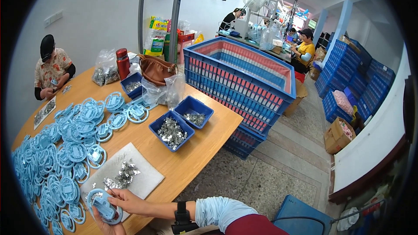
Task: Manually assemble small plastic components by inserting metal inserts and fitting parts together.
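A light-blue round plastic part (104, 208) with a raised middle piece inside its ring is held near the table's front edge. My left hand (106, 225) grips it from below, partly cut off by the lower edge of the picture. My right hand (127, 201) is closed at the part's right side, fingers pinched; a thin dark sliver shows by the fingertips, too small to name. Just beyond lies a white foam sheet (146, 172) with a heap of small shiny metal pieces (124, 175). A large pile of the same blue parts (72, 152) spreads to the left.
Two blue bins (176, 147) (208, 119) of metal pieces stand right of the sheet. Farther back are a small blue bin (136, 93), a brown bag (156, 70) and a red flask (123, 64). Stacked blue crates (244, 91) adjoin the table. A co-worker (53, 67) sits across.
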A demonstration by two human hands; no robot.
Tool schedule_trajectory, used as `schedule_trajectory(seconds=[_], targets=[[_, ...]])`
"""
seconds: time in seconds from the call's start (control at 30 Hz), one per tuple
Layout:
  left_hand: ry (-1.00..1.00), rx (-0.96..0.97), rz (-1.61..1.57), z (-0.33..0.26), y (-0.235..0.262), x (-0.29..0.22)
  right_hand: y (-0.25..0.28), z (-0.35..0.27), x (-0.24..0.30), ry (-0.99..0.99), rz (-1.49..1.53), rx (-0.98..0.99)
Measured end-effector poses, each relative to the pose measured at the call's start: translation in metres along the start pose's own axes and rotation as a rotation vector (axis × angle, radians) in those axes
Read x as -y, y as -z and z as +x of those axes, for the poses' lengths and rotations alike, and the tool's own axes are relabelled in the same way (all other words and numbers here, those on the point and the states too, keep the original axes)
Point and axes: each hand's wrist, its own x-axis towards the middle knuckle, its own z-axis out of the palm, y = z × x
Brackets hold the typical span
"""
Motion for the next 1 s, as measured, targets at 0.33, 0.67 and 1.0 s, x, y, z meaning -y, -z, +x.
schedule_trajectory(seconds=[0.33, 0.67, 1.0], targets=[[0.104, 0.092, 0.478, -0.014, 0.015, -0.025, 0.024, -0.006, 0.034, -0.197, -0.248, 0.193], [0.023, 0.010, 0.779, -0.016, 0.019, -0.024, 0.048, 0.015, -0.004, -0.158, -0.514, 0.152], [-0.240, -0.011, 1.123, 0.007, 0.063, -0.029, 0.044, 0.028, -0.004, 0.307, -1.154, -0.193]])
